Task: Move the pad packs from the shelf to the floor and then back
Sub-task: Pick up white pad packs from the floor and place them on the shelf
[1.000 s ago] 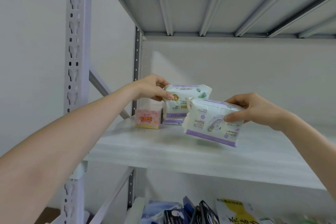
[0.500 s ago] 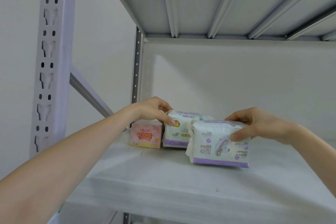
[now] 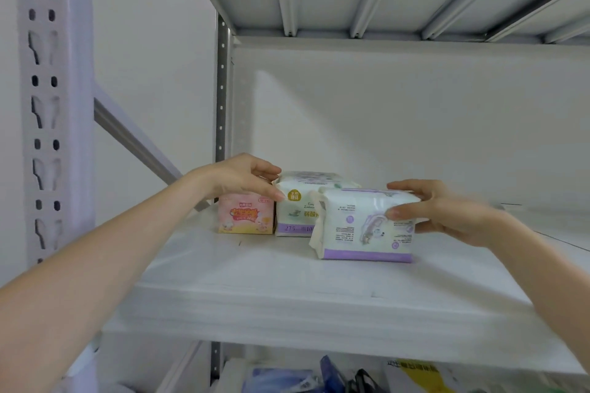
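Both arms are up at the shelf [image 3: 287, 297], three pad packs in a row near the back-left corner. Left hand [image 3: 239, 179] is on the top-left corner of the green pack [image 3: 297, 210], fingers [image 3: 266, 166] curled over the top and thumb on the front by the yellow badge, holding it. Right hand [image 3: 447, 214] pinches the purple pack [image 3: 360, 226] at its right end, thumb on the front face and the other fingers over the top and behind. Both packs look upright with bases on the shelf board. The purple one stands in front of the green one and overlaps it; can't tell if they touch. Pink pack [image 3: 245, 217] stands just left of the green one, free of both hands. Can't tell from this view whether it's a set-down or a pick-up; with all packs on the shelf, likely the return leg. To do it well: seat each base flat before easing the fingers, keep the grip light as the packs are soft, let go straight up and out so nothing tips. Purple pack could go further back, in line with the others. Post [image 3: 54, 105] at left is well apart from the hands.
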### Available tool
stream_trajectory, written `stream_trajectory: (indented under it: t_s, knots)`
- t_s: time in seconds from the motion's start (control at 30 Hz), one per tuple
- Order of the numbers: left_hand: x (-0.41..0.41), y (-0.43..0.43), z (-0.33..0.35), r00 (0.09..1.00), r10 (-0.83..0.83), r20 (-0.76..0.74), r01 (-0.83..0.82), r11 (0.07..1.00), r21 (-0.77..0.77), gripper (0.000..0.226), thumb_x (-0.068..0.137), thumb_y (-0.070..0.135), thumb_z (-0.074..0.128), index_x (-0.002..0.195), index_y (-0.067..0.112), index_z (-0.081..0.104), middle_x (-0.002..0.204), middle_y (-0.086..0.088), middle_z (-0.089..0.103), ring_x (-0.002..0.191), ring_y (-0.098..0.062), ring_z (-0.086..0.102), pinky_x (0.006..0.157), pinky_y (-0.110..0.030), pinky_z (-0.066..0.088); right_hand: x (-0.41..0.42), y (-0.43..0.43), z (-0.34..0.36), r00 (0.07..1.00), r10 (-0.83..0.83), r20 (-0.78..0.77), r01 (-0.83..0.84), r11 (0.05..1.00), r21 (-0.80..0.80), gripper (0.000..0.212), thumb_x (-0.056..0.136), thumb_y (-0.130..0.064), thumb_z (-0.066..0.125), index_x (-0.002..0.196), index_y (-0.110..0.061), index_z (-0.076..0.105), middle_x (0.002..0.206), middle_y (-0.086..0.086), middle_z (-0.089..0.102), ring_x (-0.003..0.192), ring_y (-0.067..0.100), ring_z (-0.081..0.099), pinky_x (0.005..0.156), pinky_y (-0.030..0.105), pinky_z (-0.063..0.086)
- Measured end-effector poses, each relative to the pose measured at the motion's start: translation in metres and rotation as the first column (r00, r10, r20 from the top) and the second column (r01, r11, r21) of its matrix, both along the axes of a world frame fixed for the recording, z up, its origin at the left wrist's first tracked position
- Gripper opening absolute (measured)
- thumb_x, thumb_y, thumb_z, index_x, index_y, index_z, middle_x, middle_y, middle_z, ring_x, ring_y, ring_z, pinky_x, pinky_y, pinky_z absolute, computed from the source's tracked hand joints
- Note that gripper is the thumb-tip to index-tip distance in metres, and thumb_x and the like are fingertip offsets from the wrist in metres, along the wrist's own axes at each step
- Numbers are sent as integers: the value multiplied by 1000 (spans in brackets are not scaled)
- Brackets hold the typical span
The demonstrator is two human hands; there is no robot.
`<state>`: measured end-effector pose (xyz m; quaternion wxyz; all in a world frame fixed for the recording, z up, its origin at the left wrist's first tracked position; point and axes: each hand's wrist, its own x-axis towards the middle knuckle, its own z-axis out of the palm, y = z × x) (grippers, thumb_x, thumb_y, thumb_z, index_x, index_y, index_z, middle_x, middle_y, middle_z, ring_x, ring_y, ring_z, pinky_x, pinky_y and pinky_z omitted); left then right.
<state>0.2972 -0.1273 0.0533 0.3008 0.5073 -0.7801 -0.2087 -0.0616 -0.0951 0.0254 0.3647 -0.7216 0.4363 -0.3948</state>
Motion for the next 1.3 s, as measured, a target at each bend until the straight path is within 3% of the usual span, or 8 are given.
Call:
stream_trajectory:
  t_s: [0.2,0.43,0.57,0.7,0.9,1.07,1.2,1.3]
  knots:
    - [-2,19,-8,992,-111,66,104,990,97,84,48,51,89,125,32,61,126,17,64,119,3,56,104,-26,43,24,10,0,998,-39,52,38,999,11,111,42,-30,86,142,-15,42,116,-2,65,88,10,71,62,22,56]
    - [-8,26,-13,992,-112,64,108,992,63,46,63,40,88,99,51,61,102,42,63,97,25,54,76,2,42,53,8,0,998,-35,46,34,999,22,92,65,-18,85,144,-13,39,117,-5,64,93,8,69,71,26,58]
    - [-10,31,-13,993,-62,103,59,998,34,76,49,57,84,119,45,59,127,24,60,120,3,53,107,-26,40,61,8,0,999,-19,47,18,1000,14,87,67,-17,85,142,-12,41,114,-4,66,88,7,70,68,25,59]
    - [-10,35,-11,989,-27,144,21,999,45,108,46,60,84,142,30,46,141,16,51,131,-4,45,115,-34,34,62,7,-2,999,-11,50,11,1000,4,71,66,-17,86,128,-16,52,105,-6,72,85,7,72,67,26,59]
    - [-8,37,-10,990,5,141,-15,998,68,107,44,63,86,140,36,48,138,21,52,129,-2,46,112,-33,37,62,7,-5,999,9,51,-8,1000,-22,54,58,-25,88,106,-21,63,97,-6,75,86,9,72,65,24,58]
    - [-10,43,-15,995,71,66,-74,996,42,116,39,65,86,143,35,43,130,27,48,116,6,47,85,-15,39,63,11,-9,999,-9,48,11,998,-55,46,67,-24,86,107,-15,64,97,-3,74,86,11,73,65,22,58]
    - [-10,54,-29,986,151,-68,-154,987,-40,138,27,70,86,148,25,37,135,24,45,117,7,46,96,-23,43,67,18,-11,995,-99,26,101,989,-107,78,67,-30,86,132,-13,46,106,-5,63,93,10,68,76,28,58]
    - [-21,72,-45,962,176,-207,-206,969,-136,128,39,60,86,149,22,33,139,21,44,92,20,58,77,-21,57,67,28,-15,966,-255,-31,238,932,-273,97,65,-40,86,144,-15,36,125,1,54,111,18,58,97,37,49]
